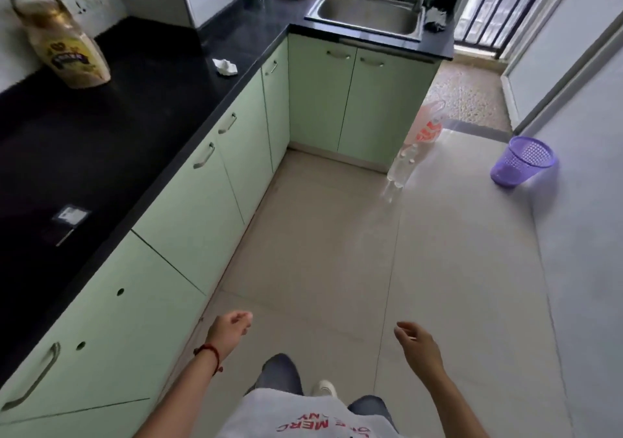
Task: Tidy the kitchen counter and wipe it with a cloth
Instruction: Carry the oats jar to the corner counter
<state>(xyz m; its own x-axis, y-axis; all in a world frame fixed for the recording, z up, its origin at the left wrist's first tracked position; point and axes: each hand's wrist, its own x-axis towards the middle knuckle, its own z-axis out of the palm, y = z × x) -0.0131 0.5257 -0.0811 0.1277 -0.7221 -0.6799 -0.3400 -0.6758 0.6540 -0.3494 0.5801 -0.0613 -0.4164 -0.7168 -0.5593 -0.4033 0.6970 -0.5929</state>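
The person is standing on the floor beside the long black shiny kitchen counter (111, 127), and both hands are hanging low in front of the body. The left hand (232, 326) is holding nothing; its fingers are loosely curled. The right hand (416, 339) is also holding nothing, with its fingers hanging soft and half bent.

The counter is lying up and to the left of the left hand. I think the step now is picking up the loose bits first. The small crumpled white paper (225, 66) is sitting near the counter's edge, far ahead of the left hand. A good way is walking closer, then pinching the whole paper so no scraps are falling. The small flat dark packet (69, 216) is lying nearer, up to the left of the left hand. It looks thin, so sliding it to the edge may be helping the fingers get under it.

I cannot see a wiping cloth for sure; a dark bundle (435, 19) is lying by the shiny metal sink (367, 16), far ahead of the right hand.

The tall yellow plastic bottle with a handle (64, 49) is standing on the counter by the wall and would be getting in the way of wiping. The purple mesh plastic bin (521, 161) is standing on the floor, ahead and to the right of the right hand. Clear bottles and a pale plastic bag (423, 127) are standing on the floor ahead, so feet should be going around them.
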